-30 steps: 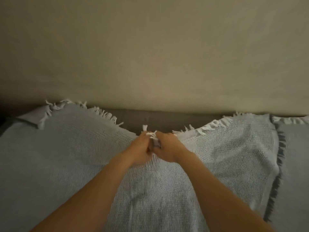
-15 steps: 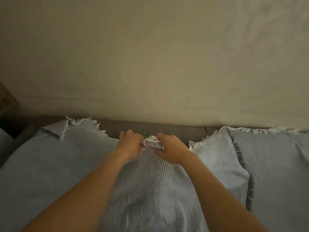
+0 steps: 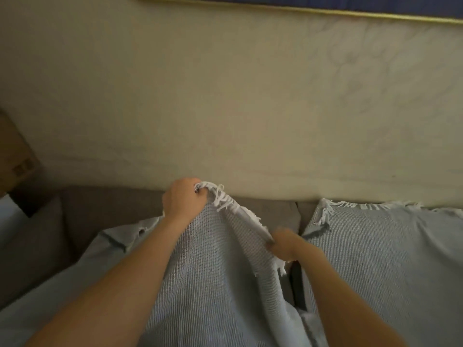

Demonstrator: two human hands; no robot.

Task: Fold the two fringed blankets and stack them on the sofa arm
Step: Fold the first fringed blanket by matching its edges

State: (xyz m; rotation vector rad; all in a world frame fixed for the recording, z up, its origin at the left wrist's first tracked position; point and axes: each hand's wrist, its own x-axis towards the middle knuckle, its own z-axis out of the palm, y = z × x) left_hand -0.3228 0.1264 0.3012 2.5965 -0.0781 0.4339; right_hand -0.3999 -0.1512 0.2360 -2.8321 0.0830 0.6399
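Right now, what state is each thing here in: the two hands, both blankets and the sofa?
Left hand: raised, gripping the near blanket's fringed corner.
Right hand: blurred, holding the same fringed edge lower down.
Near fringed blanket: lifted, edge taut between the hands, not yet folded flat.
Second fringed blanket: spread over the sofa, unfolded.
Sofa back: partly uncovered.

This looks like a living room in a home: a brown upholstered sofa [image 3: 105, 214] stands against a plain cream wall [image 3: 225, 96], with one fringed blanket [image 3: 213, 284] raised over its seat and a second blanket [image 3: 375, 251] spread on the cushion beside it. A gold-edged frame [image 3: 325, 10] hangs on the wall above. The brown shape at far left may be a cardboard box [image 3: 12, 156], though the dim light leaves that uncertain.
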